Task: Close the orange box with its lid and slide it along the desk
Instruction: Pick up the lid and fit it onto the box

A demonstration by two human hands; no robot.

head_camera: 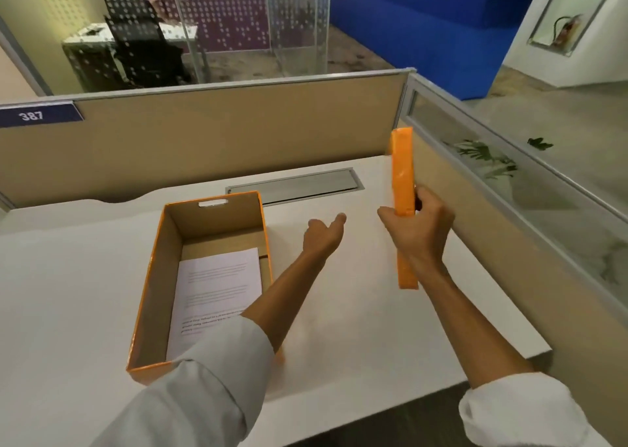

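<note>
The orange box (153,269) stands open on the white desk, left of centre, with a printed sheet of paper (214,297) lying on its brown floor. My right hand (416,229) grips the orange lid (402,171), which stands on edge above the desk to the right of the box. My left hand (323,235) hovers between the box and the lid, fingers loosely apart and holding nothing. My left forearm crosses over the box's near right corner.
A grey cable flap (295,184) is set into the desk (68,310) behind the box. Beige partition walls (204,133) close off the back and right sides. The desk's front edge runs diagonally at lower right.
</note>
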